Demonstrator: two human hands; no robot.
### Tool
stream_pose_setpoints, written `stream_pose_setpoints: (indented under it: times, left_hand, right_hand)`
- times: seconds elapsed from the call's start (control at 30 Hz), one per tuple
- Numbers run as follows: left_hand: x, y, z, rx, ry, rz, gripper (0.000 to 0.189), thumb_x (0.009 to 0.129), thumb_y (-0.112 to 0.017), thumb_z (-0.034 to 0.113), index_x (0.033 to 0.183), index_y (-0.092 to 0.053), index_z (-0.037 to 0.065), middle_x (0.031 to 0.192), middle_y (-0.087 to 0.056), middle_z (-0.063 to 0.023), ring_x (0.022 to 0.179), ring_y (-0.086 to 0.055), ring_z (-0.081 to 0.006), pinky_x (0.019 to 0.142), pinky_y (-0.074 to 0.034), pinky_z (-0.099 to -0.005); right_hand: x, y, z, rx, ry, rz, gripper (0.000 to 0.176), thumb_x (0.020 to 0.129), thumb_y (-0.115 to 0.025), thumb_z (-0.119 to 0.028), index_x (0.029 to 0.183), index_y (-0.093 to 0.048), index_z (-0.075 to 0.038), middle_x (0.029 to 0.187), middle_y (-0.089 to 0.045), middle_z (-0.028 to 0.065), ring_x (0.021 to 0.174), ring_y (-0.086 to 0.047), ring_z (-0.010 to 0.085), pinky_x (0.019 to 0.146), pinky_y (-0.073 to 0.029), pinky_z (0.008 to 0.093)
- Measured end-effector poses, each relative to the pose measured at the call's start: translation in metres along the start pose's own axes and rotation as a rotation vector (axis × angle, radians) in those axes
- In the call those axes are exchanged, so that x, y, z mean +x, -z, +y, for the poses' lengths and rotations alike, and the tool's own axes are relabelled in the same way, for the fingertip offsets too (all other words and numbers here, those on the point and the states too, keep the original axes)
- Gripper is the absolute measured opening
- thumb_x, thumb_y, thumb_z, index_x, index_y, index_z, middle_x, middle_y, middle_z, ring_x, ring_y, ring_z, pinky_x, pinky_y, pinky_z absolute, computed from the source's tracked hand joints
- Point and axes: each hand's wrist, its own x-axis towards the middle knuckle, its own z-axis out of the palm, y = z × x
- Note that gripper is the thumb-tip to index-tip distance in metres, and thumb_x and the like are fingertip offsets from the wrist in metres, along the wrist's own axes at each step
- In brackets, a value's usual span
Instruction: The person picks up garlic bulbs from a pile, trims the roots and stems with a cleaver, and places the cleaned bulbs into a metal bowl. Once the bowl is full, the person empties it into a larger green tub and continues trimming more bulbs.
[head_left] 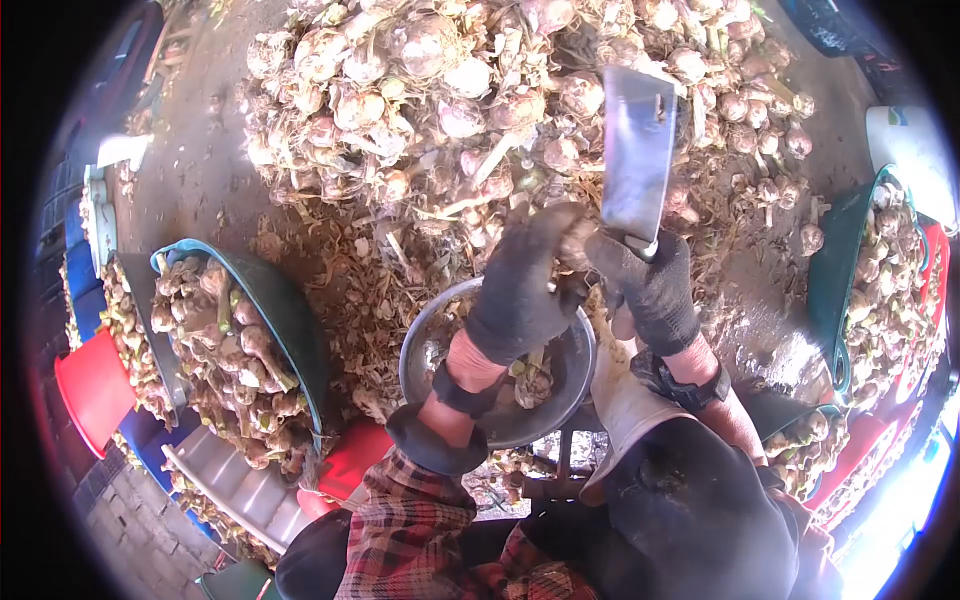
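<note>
My left hand (pixel 525 285), in a dark glove, is closed around a garlic bulb (pixel 574 246) above a metal bowl (pixel 411 365). My right hand (pixel 655 290), also gloved, grips the handle of a cleaver (pixel 636 150) whose broad blade points up and away from me. The two hands are close together, with the bulb between them. Inside the bowl lies some garlic (pixel 532 380), partly hidden by my left wrist. Beyond the hands rises a large heap of garlic bulbs (pixel 425 50) with stalks and roots.
A green tub (pixel 290 310) full of garlic stands at the left, near a red container (pixel 95 390). Another green tub (pixel 832 300) of garlic is at the right. Loose skins and trimmings (pixel 350 300) cover the surface around the bowl.
</note>
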Motion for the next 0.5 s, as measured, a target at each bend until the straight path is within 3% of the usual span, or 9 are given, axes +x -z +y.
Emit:
stream_pose_setpoints:
  times: [0.07, 0.17, 0.23, 0.27, 0.3, 0.33, 0.37, 0.43, 0.5]
  left_hand:
    - [-0.008, 0.003, -0.003, -0.141, 0.089, 0.033, 0.06, 0.071, -0.068, 0.0, 0.125, -0.043, 0.001, 0.095, -0.06, -0.0155, 0.079, -0.063, -0.0285, 0.07, -0.051, -0.037]
    - [-0.014, 0.015, 0.001, -0.184, 0.36, 0.033, 0.057, 0.074, -0.069, 0.003, 0.124, -0.042, 0.001, 0.086, -0.061, -0.0126, 0.072, -0.063, -0.0242, 0.066, -0.051, -0.0382]
    - [-0.028, 0.005, -0.017, -0.161, 0.407, 0.038, 0.06, 0.073, -0.074, 0.007, 0.124, -0.042, 0.002, 0.083, -0.061, -0.0097, 0.075, -0.062, -0.0182, 0.066, -0.051, -0.0342]
    - [-0.047, -0.009, -0.043, 0.099, 0.187, 0.07, 0.059, 0.074, -0.075, 0.007, 0.124, -0.044, 0.003, 0.086, -0.062, -0.0084, 0.077, -0.061, -0.0171, 0.068, -0.051, -0.0334]
    - [-0.044, -0.009, -0.043, 0.354, -0.035, 0.103, 0.058, 0.074, -0.076, 0.007, 0.124, -0.045, 0.004, 0.088, -0.063, -0.007, 0.08, -0.061, -0.016, 0.07, -0.052, -0.0325]
    - [-0.051, 0.002, -0.04, 0.182, -0.101, -0.022, 0.053, 0.08, -0.073, 0.01, 0.126, -0.048, 0.006, 0.1, -0.064, -0.0056, 0.09, -0.061, -0.017, 0.081, -0.051, -0.0345]
    - [-0.059, 0.004, -0.039, 0.176, -0.1, -0.023, 0.053, 0.08, -0.073, 0.01, 0.126, -0.048, 0.006, 0.1, -0.064, -0.0056, 0.09, -0.061, -0.017, 0.081, -0.051, -0.0345]
    - [-0.074, 0.004, -0.037, -0.456, 0.344, -0.09, 0.046, 0.085, -0.069, 0.015, 0.127, -0.051, 0.009, 0.116, -0.061, -0.0075, 0.105, -0.059, -0.0186, 0.091, -0.048, -0.0349]
    - [-0.066, 0.01, -0.015, -0.562, 0.441, 0.055, 0.04, 0.083, -0.071, 0.017, 0.121, -0.057, 0.01, 0.11, -0.063, -0.007, 0.101, -0.061, -0.0197, 0.087, -0.05, -0.0335]
  right_hand:
    - [0.0, -0.001, 0.002, 0.031, 0.004, -0.033, 0.03, 0.077, -0.078, -0.027, 0.085, -0.067, 0.0, 0.07, -0.065, 0.0031, 0.067, -0.057, 0.0054, 0.059, -0.047, 0.0247]
    - [0.001, -0.002, 0.011, -0.276, 0.031, -0.001, 0.027, 0.076, -0.077, -0.026, 0.081, -0.066, -0.002, 0.066, -0.063, 0.0071, 0.061, -0.06, 0.0104, 0.055, -0.047, 0.0283]
    - [-0.007, -0.004, 0.017, -0.554, 0.434, 0.061, 0.02, 0.073, -0.076, -0.022, 0.075, -0.064, -0.005, 0.068, -0.062, 0.0105, 0.06, -0.065, 0.0199, 0.054, -0.049, 0.0319]
    - [-0.005, 0.002, 0.02, -0.804, 0.671, -0.048, 0.02, 0.069, -0.074, -0.022, 0.075, -0.062, -0.007, 0.073, -0.062, 0.0101, 0.062, -0.064, 0.0287, 0.053, -0.05, 0.0364]
    - [-0.006, 0.0, 0.019, -0.807, 0.669, -0.047, 0.02, 0.069, -0.074, -0.022, 0.075, -0.062, -0.007, 0.073, -0.062, 0.0101, 0.062, -0.064, 0.0287, 0.053, -0.05, 0.0364]
    - [-0.007, -0.004, 0.017, -0.813, 0.632, -0.071, 0.022, 0.068, -0.073, -0.024, 0.078, -0.062, -0.008, 0.075, -0.061, 0.0096, 0.062, -0.063, 0.0288, 0.052, -0.05, 0.0379]
    - [-0.008, -0.005, 0.015, -0.817, 0.594, -0.095, 0.025, 0.067, -0.072, -0.026, 0.081, -0.061, -0.008, 0.078, -0.06, 0.0091, 0.061, -0.063, 0.029, 0.052, -0.05, 0.0393]
    - [-0.008, -0.003, 0.016, -0.818, 0.596, -0.155, 0.028, 0.067, -0.071, -0.027, 0.086, -0.06, -0.009, 0.079, -0.058, 0.0093, 0.062, -0.061, 0.031, 0.051, -0.049, 0.0397]
    - [-0.005, -0.001, 0.022, -0.816, 0.649, -0.196, 0.027, 0.066, -0.071, -0.026, 0.085, -0.061, -0.009, 0.079, -0.058, 0.0097, 0.065, -0.062, 0.0307, 0.053, -0.05, 0.0396]
